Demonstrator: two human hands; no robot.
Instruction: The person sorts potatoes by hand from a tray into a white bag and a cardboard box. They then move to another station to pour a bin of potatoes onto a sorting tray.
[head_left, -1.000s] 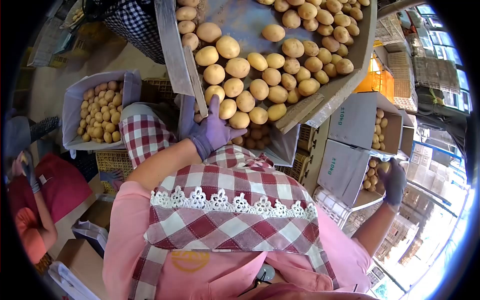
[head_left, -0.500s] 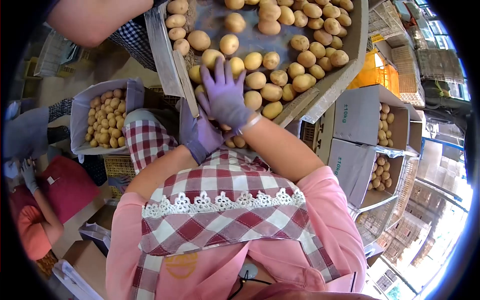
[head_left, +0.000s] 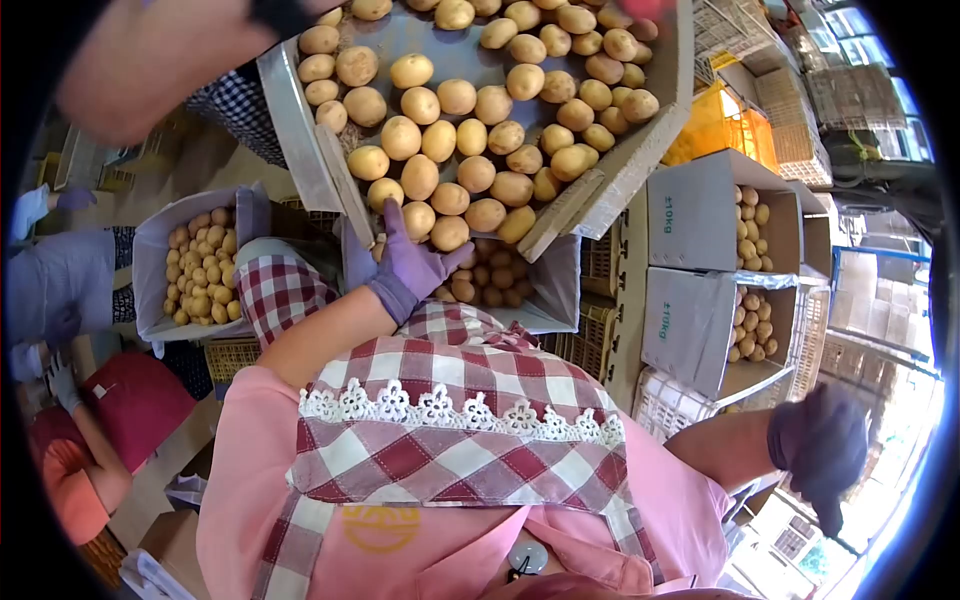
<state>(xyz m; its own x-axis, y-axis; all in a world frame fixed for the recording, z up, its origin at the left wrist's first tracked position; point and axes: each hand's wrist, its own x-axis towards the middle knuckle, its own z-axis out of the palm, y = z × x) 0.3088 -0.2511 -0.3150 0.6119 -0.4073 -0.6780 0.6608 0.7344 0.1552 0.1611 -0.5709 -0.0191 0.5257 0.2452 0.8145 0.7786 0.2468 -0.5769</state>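
Note:
My left hand, in a purple glove, is at the open lower end of a sorting tray. Its fingers are spread, with the fingertips and thumb beside potatoes at the tray's lip. Just below that lip a lined box holds more potatoes. Far out to the right, away from the tray, is my right hand in a dark purple glove. Its fingers look partly curled and somewhat blurred, so what they hold, if anything, is not visible.
Cartons marked 10kg with potatoes are stacked at right, below an orange crate. Another lined box of potatoes stands at left. A co-worker's arm reaches over the tray's upper left; other people are at far left.
My right hand has left the potatoes on the tray and swung far right. My left hand stays at the lip, its fingers now spread. Potatoes have come down toward the lip, and the lower box shows.

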